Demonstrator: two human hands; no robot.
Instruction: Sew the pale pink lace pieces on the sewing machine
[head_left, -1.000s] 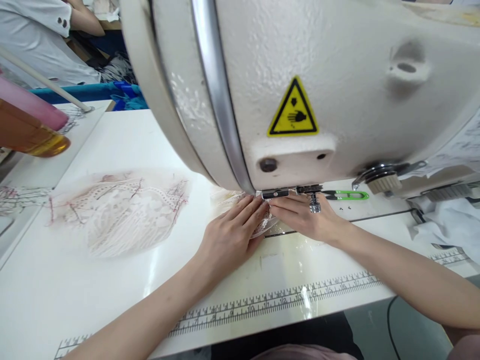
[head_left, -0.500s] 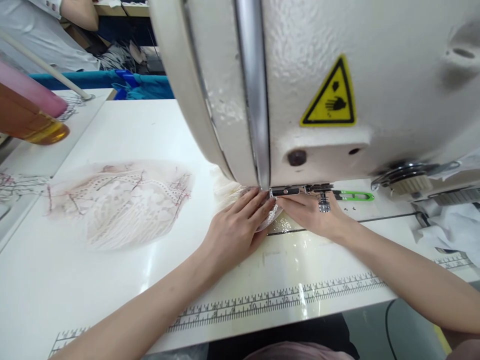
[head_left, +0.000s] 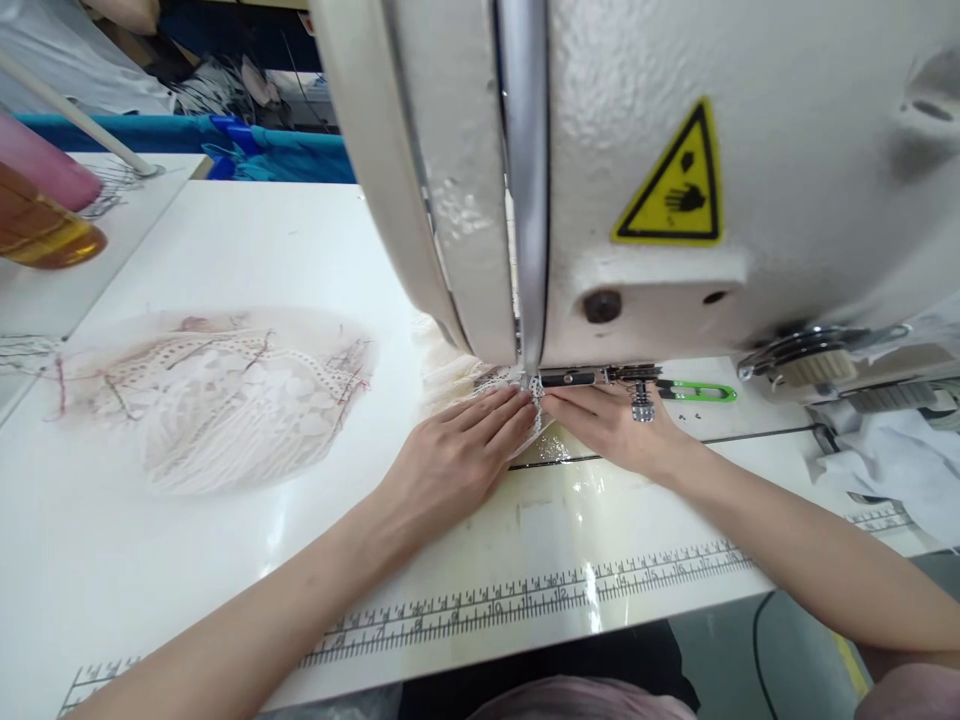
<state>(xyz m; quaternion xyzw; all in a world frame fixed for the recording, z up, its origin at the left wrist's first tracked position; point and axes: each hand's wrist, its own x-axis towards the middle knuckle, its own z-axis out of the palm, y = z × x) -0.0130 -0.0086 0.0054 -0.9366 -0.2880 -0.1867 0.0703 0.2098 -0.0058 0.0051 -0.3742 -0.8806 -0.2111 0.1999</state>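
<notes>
A big cream sewing machine head [head_left: 675, 150] fills the upper right and hides the needle. Under it lies a small piece of white lace [head_left: 536, 435]. My left hand [head_left: 450, 460] lies flat on the lace, fingers stretched out toward the presser foot [head_left: 570, 377]. My right hand [head_left: 615, 425] rests on the table just right of it, fingers extended and pressed on the lace edge below the foot; the fingertips of the two hands nearly meet.
A pile of pale lace pieces [head_left: 217, 400] lies on the white table [head_left: 225, 560] at left. Green thread snips [head_left: 694, 392] lie behind my right hand. A ruler strip [head_left: 525, 600] runs along the front edge. White cloth [head_left: 892, 470] lies at far right. Thread cones [head_left: 37, 215] stand far left.
Both hands stay pressed on the lace under the machine, the left creeping slightly toward the foot. My view has shifted left and forward, so the machine looms closer.
</notes>
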